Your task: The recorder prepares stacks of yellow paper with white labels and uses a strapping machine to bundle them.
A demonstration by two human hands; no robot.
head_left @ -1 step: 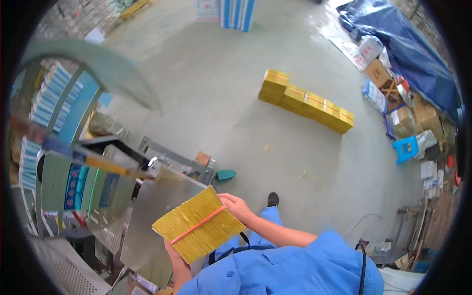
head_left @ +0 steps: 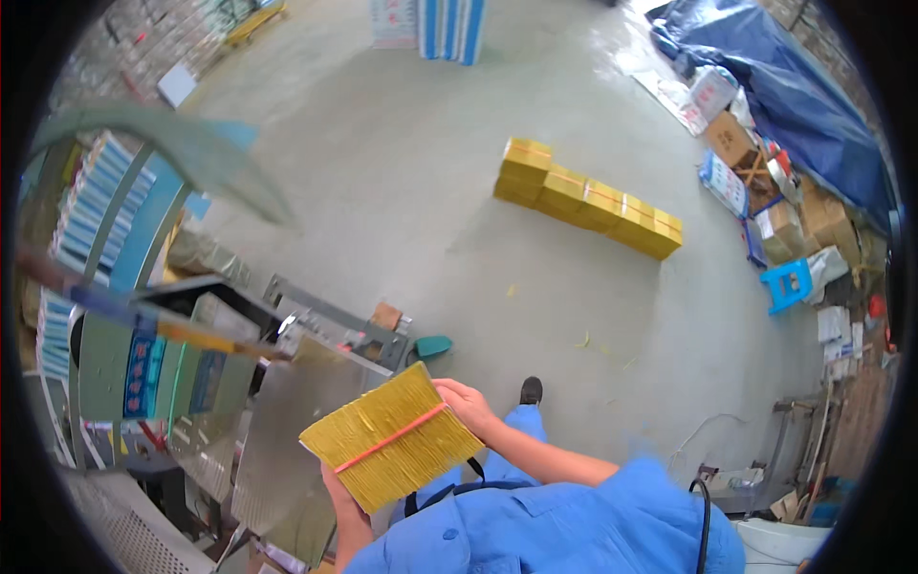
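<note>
Between my two hands is a thick bundle of yellow paper sheets, bound round the middle by a reddish-orange strap. It is tilted, and its ridged side of many layered edges faces up. My left hand grips the near left side, with most fingers hidden under the bundle. My right hand is closed on the far right end, its fingertips partly out of sight behind the paper. Just left of the bundle lies the metal table of a machine.
A row of similar strapped yellow bundles stands on the floor ahead. The green machine body and its arm are at left. Cartons, a blue stool and a blue tarp line the right. Blue-and-white stacks stand far ahead.
The view has shifted slightly, so the floor bundles and machine sit a little differently in it. Both hands keep hold of the yellow bundle in nearly the same place.
</note>
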